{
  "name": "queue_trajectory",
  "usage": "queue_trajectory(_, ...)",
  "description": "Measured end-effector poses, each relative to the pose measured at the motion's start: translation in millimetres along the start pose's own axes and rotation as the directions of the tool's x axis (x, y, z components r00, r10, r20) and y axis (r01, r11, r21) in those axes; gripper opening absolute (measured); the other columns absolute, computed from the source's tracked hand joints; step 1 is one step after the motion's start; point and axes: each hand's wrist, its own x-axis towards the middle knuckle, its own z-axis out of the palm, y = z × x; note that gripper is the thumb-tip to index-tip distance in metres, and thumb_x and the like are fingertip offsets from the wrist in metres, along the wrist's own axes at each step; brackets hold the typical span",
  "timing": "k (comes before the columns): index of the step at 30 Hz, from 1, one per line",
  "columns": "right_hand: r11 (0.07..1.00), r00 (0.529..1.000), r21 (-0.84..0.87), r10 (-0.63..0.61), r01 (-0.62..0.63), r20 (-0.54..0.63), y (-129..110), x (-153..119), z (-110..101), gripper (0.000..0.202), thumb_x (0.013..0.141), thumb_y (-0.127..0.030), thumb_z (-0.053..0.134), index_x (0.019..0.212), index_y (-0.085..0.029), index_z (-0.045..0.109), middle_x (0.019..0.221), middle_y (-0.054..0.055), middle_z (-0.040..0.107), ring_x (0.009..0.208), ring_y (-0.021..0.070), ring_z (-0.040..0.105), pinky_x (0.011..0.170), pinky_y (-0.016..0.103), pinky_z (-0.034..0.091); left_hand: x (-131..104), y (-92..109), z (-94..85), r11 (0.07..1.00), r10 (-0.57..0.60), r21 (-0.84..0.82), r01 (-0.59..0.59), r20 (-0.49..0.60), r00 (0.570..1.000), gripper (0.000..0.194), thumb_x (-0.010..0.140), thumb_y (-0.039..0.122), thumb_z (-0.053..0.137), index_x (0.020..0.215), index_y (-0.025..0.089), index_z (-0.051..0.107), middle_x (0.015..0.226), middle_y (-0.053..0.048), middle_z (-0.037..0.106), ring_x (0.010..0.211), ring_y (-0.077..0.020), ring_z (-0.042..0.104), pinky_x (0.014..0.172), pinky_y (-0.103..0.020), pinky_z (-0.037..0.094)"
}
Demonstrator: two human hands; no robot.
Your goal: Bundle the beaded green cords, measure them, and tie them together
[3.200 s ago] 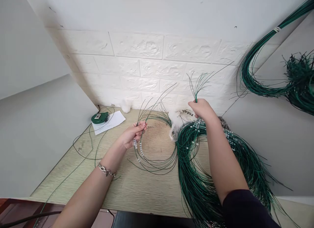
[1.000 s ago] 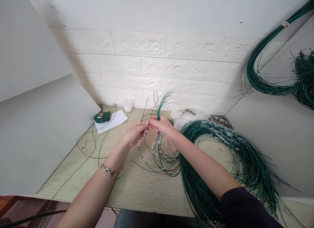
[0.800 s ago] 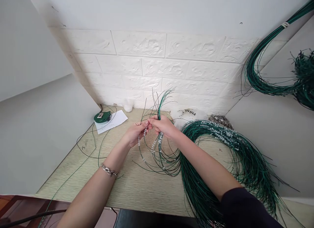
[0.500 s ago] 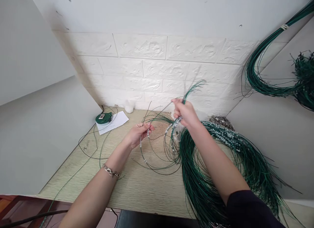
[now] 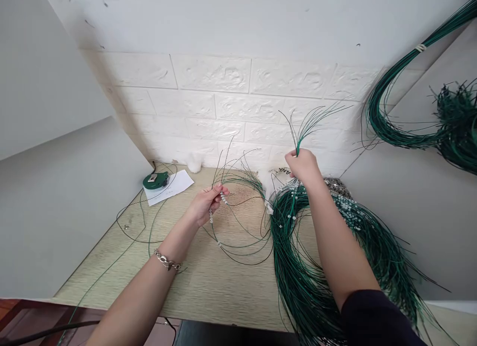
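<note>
Raised from the left hand [image 5: 203,207], right hand's [image 5: 303,167] wire bundle [image 5: 309,125] points up-right.

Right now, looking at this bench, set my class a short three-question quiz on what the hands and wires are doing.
1. True or false: the left hand pinches a thin loop of beaded wires.
2. What does the right hand grip? A) the green tape dispenser B) a bunch of green wires C) the white paper
3. Fill in: the big green wire bundle lies on the wooden ____.

Key: 1 true; 2 B; 3 table.
</note>
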Motion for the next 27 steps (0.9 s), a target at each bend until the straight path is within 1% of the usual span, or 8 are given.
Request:
queue_trajectory(3, 0.993, 0.999, -0.114, 0.045, -0.043, 0.019, 5, 3, 3, 0.013, 0.069, -0.015, 0.044, 0.069, -0.01, 0.056, 0.051, 0.004, 0.051, 0.032, 0.0108, 0.043, 0.042, 0.025, 0.036, 0, 1, 0.4, 1.0, -0.002, -0.01, 0.002, -0.004, 1.0, 0.029, 0.058, 0.035, 0.071, 0.066, 0.009, 0.062, 0.07, -0.004, 0.058, 0.045, -0.0003, 0.031, 0.032, -0.012, 0.015)
queue_trajectory(8, 0.995, 0.999, -0.095, 0.036, -0.035, 0.014, 11, 8, 3, 0.016, 0.066, -0.014, 0.049, 0.077, -0.008, 0.059, 0.049, 0.003, 0.05, 0.034, 0.0101, 0.043, 0.042, 0.023, 0.036, -1, 2, 2.1, 1.0, 0.001, -0.001, -0.001, -0.026, 1.0, 0.031, 0.057, 0.037, 0.071, 0.065, 0.009, 0.062, 0.069, -0.004, 0.056, 0.044, -0.0003, 0.031, 0.031, -0.012, 0.016)
queue_trajectory(10, 1.0, 1.0, 0.004, -0.007, 0.006, 0.027, 10, 8, 5, 0.018, 0.067, -0.019, 0.051, 0.079, -0.01, 0.06, 0.049, 0.001, 0.05, 0.033, 0.009, 0.042, 0.041, 0.022, 0.035, -1, 2, 2.4, 1.0, 0.005, 0.01, -0.005, -0.041, 0.999, 0.033, 0.057, 0.039, 0.071, 0.066, 0.009, 0.062, 0.068, -0.003, 0.055, 0.043, -0.0002, 0.031, 0.03, -0.012, 0.016)
queue_trajectory(13, 0.945, 0.986, 0.323, -0.093, 0.045, 0.136, 1, -2, 17, 0.022, 0.07, -0.031, 0.053, 0.079, -0.012, 0.059, 0.041, -0.005, 0.039, 0.03, 0.0073, 0.036, 0.035, 0.021, 0.032, -1, 1, 1.8, 1.0, 0.001, -0.004, -0.001, -0.046, 0.999, 0.034, 0.055, 0.04, 0.071, 0.068, 0.009, 0.062, 0.064, -0.001, 0.051, 0.043, -0.0002, 0.032, 0.03, -0.012, 0.017)
queue_trajectory(16, 0.827, 0.909, 0.561, -0.209, -0.032, 0.361, -13, -25, 41, 0.032, 0.07, -0.045, 0.054, 0.078, -0.014, 0.059, 0.039, -0.008, 0.027, 0.03, 0.0056, 0.028, 0.032, 0.02, 0.031, -2, 3, 0.4, 0.999, -0.021, -0.026, 0.02, -0.043, 0.999, 0.036, 0.055, 0.04, 0.072, 0.07, 0.009, 0.062, 0.055, 0.003, 0.042, 0.042, 0.0, 0.031, 0.03, -0.011, 0.016)
queue_trajectory(21, 0.755, 0.77, 0.636, -0.307, -0.161, 0.559, -29, -67, 86, 0.038, 0.063, -0.053, 0.059, 0.067, -0.016, 0.056, 0.038, -0.009, 0.023, 0.032, 0.0047, 0.024, 0.033, 0.02, 0.033, -4, 6, 0.3, 0.998, -0.055, -0.007, 0.055, -0.044, 0.997, 0.038, 0.054, 0.04, 0.072, 0.074, 0.009, 0.063, 0.05, 0.006, 0.032, 0.039, 0.0012, 0.024, 0.031, -0.01, 0.011)
queue_trajectory(24, 0.689, 0.736, 0.682, -0.326, -0.244, 0.594, -32, -78, 99, 0.035, 0.065, -0.05, 0.059, 0.063, -0.016, 0.052, 0.04, -0.009, 0.027, 0.033, 0.0038, 0.023, 0.033, 0.019, 0.032, -5, 5, 2.0, 0.997, -0.071, 0.033, 0.071, -0.022, 0.997, 0.038, 0.054, 0.041, 0.072, 0.071, 0.009, 0.063, 0.049, 0.006, 0.029, 0.038, 0.0009, 0.021, 0.031, -0.011, 0.01)
queue_trajectory(27, 0.627, 0.75, 0.716, -0.304, -0.307, 0.588, -33, -80, 102, 0.032, 0.066, -0.046, 0.059, 0.066, -0.016, 0.05, 0.045, -0.008, 0.033, 0.034, 0.0032, 0.023, 0.033, 0.018, 0.031, -5, 4, 2.5, 0.996, -0.071, 0.047, 0.072, -0.02, 0.997, 0.037, 0.056, 0.043, 0.07, 0.071, 0.009, 0.063, 0.052, 0.005, 0.034, 0.039, 0.0006, 0.023, 0.032, -0.012, 0.01)
